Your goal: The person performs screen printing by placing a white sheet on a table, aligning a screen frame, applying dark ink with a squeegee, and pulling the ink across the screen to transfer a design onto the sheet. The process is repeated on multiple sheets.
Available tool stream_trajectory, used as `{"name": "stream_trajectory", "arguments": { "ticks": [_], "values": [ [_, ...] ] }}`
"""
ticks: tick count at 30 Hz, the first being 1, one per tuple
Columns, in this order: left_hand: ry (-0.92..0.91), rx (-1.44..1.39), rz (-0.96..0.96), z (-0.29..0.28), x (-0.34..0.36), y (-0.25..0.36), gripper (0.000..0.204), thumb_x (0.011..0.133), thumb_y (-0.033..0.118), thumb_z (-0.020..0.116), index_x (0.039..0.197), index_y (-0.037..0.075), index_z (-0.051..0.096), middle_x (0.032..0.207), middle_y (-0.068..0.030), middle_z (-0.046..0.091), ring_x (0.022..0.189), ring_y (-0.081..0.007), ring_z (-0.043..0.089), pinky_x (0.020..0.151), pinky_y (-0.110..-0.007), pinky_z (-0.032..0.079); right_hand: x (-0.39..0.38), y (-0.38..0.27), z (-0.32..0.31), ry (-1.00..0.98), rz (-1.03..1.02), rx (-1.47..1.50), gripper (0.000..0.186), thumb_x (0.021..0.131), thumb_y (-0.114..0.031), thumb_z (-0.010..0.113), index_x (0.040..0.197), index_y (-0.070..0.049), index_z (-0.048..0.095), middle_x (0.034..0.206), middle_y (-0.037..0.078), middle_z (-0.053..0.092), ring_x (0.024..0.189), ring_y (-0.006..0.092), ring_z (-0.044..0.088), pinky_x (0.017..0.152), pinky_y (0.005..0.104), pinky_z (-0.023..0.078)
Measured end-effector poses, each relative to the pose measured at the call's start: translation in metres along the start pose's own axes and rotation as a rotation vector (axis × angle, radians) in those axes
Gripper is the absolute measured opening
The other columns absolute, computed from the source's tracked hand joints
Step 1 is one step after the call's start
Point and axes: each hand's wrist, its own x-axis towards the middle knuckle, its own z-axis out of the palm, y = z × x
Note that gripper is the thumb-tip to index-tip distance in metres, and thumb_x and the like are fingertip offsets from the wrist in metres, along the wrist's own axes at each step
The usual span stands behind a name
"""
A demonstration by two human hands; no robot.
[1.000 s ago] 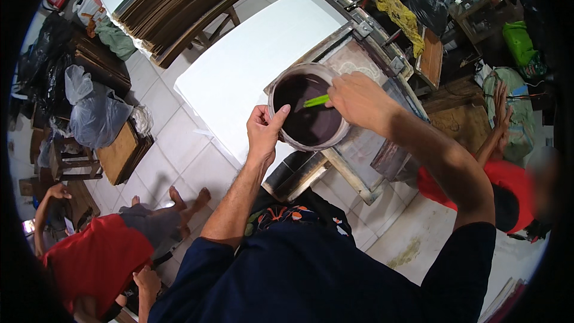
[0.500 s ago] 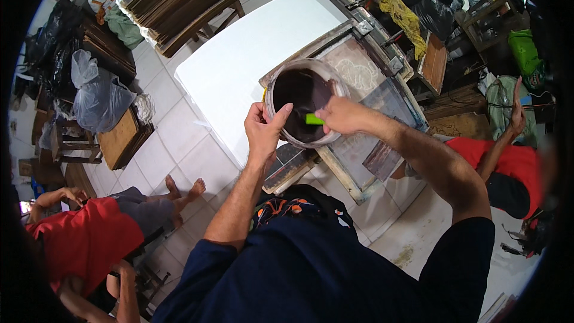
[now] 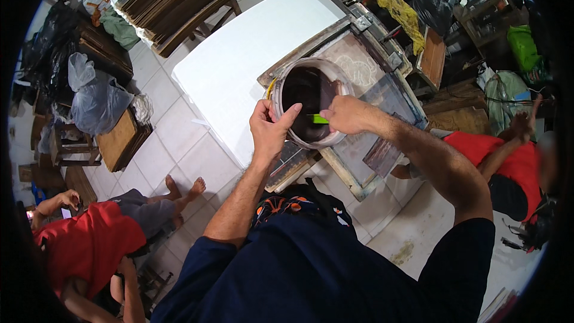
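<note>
A whitish, stained plastic bucket (image 3: 343, 84) is held tilted over a wooden-framed printing screen (image 3: 354, 49), its mouth facing me. Dark brown stuff coats the inside. My left hand (image 3: 272, 128) grips the near left rim, thumb over the edge and fingers on the outside. Closed around a bright green tool (image 3: 318, 119), my right hand (image 3: 354, 115) is at the right side of the bucket's mouth. Only a short green part shows; the tool's exact kind is not visible. A yellow strip (image 3: 272, 88) runs along the bucket's left side.
The screen is hinged over a white-topped table (image 3: 239, 54). Stacked brown boards (image 3: 191, 0) stand beyond it. A person in red (image 3: 89, 236) sits at left, another person in red (image 3: 508, 161) at right. Bags (image 3: 98, 104) and wooden pieces (image 3: 122, 140) crowd the left side.
The bucket and both my hands have shifted slightly right in view. The green tool remains inside the bucket's mouth. The person at right has lowered a raised hand.
</note>
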Motion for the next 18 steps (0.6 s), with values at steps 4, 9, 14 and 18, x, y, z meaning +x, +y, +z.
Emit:
{"name": "stream_trajectory", "arguments": {
  "ticks": [4, 9, 14, 18],
  "values": [
    [-0.031, -0.030, -0.028, -0.002, 0.000, 0.002, 0.039, 0.085, 0.017, 0.089, 0.086, 0.010, 0.050, 0.072, 0.0032, 0.056, 0.053, -0.0035, 0.051, 0.042, -0.021, 0.045, 0.007, -0.002, -0.025, 0.435, -0.235, -0.288, 0.037, 0.101, -0.033, 0.058, 0.089, -0.002, 0.075, 0.080, 0.022, 0.072, 0.081, 0.0407, 0.073, 0.074, 0.0485, 0.057],
    [-0.044, 0.000, -0.008, -0.003, 0.004, 0.001, 0.039, 0.085, 0.016, 0.089, 0.086, 0.009, 0.050, 0.072, 0.0034, 0.055, 0.053, -0.0033, 0.050, 0.043, -0.021, 0.044, -0.002, 0.005, -0.020, 0.327, 0.013, -0.415, 0.040, 0.102, -0.032, 0.056, 0.085, -0.001, 0.074, 0.086, 0.022, 0.073, 0.082, 0.0398, 0.073, 0.074, 0.0476, 0.058],
    [-0.053, 0.039, 0.022, 0.003, 0.003, 0.000, 0.037, 0.086, 0.014, 0.088, 0.087, 0.009, 0.051, 0.072, 0.0032, 0.056, 0.054, -0.0033, 0.050, 0.043, -0.021, 0.042, -0.017, 0.002, 0.014, 0.094, 0.040, -0.054, 0.047, 0.104, -0.035, 0.052, 0.086, 0.003, 0.074, 0.096, 0.030, 0.072, 0.097, 0.0455, 0.070, 0.089, 0.0547, 0.054],
    [-0.044, 0.047, -0.064, 0.006, 0.001, 0.004, 0.045, 0.081, 0.019, 0.092, 0.079, 0.012, 0.047, 0.074, 0.0069, 0.049, 0.066, -0.0036, 0.041, 0.059, -0.021, 0.036, -0.005, 0.015, -0.004, 0.377, -0.125, -0.102, 0.043, 0.101, -0.035, 0.057, 0.082, 0.001, 0.072, 0.090, 0.026, 0.072, 0.083, 0.0437, 0.071, 0.076, 0.0517, 0.057]
  ]
}}
